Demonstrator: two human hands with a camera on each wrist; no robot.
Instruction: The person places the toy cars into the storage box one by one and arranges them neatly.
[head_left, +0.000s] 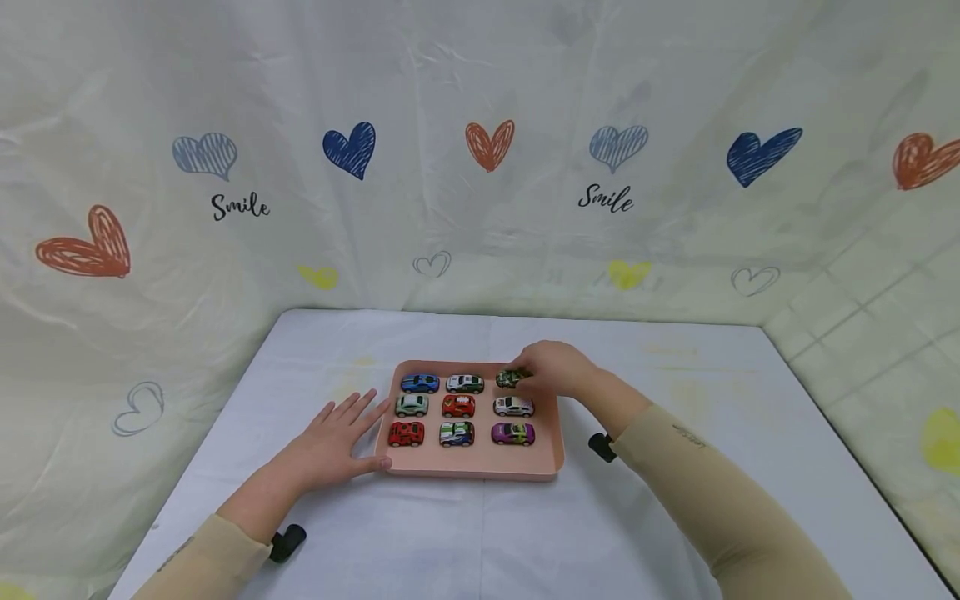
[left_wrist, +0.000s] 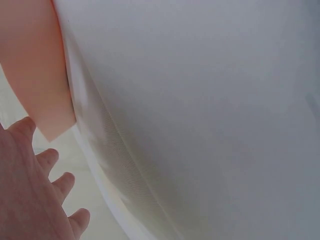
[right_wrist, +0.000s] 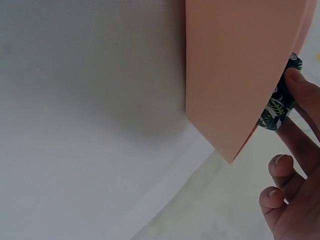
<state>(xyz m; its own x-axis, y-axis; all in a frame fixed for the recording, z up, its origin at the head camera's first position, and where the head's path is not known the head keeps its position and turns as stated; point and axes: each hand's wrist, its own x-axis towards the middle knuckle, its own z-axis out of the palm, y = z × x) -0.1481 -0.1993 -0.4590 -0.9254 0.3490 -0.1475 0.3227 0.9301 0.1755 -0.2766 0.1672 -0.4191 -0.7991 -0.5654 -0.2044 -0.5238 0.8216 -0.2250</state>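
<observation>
Toy cars stand in three rows inside a pink tray [head_left: 480, 463]. At the tray's back right corner, my right hand [head_left: 557, 367] pinches a dark green leaf-patterned toy car [head_left: 508, 378] between thumb and fingers. The right wrist view shows that green car [right_wrist: 279, 107] at the tray rim, with the thumb [right_wrist: 302, 90] on it and the other fingers bent. My left hand [head_left: 333, 442] rests spread at the tray's left side, its thumb on the front left corner. In the left wrist view, its fingers [left_wrist: 62, 185] are beside the pink tray wall [left_wrist: 37, 75].
Other cars in the tray include a blue one [head_left: 420, 383], a red one [head_left: 406, 434] and a purple one [head_left: 513, 433]. A white cloth [head_left: 480, 533] covers the table. Behind it hangs a pale curtain [head_left: 525, 233] printed with hearts.
</observation>
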